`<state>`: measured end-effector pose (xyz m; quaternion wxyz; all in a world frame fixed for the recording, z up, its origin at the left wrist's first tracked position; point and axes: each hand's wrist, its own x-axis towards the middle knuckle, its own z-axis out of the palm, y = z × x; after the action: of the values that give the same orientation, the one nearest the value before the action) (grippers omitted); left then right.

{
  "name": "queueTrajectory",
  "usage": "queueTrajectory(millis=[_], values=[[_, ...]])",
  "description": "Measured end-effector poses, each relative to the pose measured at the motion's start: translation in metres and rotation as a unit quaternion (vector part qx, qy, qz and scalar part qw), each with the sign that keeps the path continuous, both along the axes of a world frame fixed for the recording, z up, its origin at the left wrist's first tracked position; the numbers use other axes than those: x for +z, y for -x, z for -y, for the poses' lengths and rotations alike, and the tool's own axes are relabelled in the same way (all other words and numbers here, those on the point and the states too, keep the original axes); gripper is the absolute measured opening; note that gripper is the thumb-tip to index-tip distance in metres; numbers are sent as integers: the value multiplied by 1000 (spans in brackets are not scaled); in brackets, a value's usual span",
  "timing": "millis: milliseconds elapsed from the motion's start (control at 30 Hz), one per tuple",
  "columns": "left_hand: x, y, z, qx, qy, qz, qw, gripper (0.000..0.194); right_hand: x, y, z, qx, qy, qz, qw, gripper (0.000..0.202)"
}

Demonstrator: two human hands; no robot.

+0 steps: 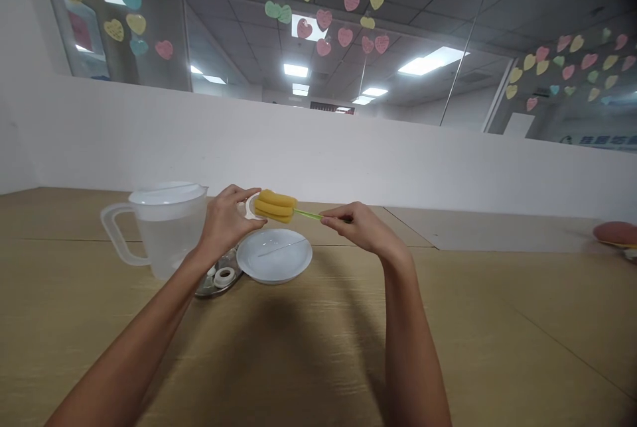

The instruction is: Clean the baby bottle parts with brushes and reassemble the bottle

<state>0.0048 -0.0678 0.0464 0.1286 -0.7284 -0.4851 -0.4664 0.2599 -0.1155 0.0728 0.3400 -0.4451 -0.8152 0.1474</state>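
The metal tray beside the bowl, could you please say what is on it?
The tray holds a white ring, a small white piece and something clear; the left arm hides part of it.

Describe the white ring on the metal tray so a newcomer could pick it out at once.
Start at the lidded pitcher, then the white bowl to its right. Between them is a shiny metal tray. On it lies the white ring, whose dark round centre sets it apart from the small pieces beside it.
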Motion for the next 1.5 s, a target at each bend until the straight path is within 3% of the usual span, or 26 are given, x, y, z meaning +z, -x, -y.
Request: queueTrajectory(millis=[267, 467, 700, 800, 933, 1100, 1167, 1367, 1433, 1500], values=[[-11, -7, 3, 37, -39, -99, 994, 44, -3, 15, 3, -87, -21, 63, 994, 30], [-18, -16, 2, 23, -37, -171, 984, 48, -7, 37, 3, -105, -66, 130, 984, 31], [-16, -16, 3, -16, -36, -146, 989, 46, -24, 67, -19, -104, -93, 37, 990, 27], [-13, -7, -1, -14, -28, -119, 992, 44, -23, 65, -20, -83, -57, -36, 994, 35], [-8, 4, -5, 8, -51, -100, 994, 42, -19, 50, -19, -94, 38, -34, 994, 56], [-7, 6, -4, 20, -49, -104, 993, 42, -15, 46, -18, -108, -10, -56, 992, 52], [-8, 4, -4, 17, -49, -105, 993, 42, -15, 48, -15, -92, 0, -60, 994, 53], [-9, 6, -5, 37, -67, -109, 991, 44, -18, 51, -15, 29, 165, -22, 986, 69], [-8, 6, -4, 42, -67, -105, 991, 44, -19, 53, -17, 18, 144, -30, 989, 66], [-8, 4, -2, 37, -66, -104, 992, 45, -19, 55, -20, -40, 75, -42, 996, 58]])
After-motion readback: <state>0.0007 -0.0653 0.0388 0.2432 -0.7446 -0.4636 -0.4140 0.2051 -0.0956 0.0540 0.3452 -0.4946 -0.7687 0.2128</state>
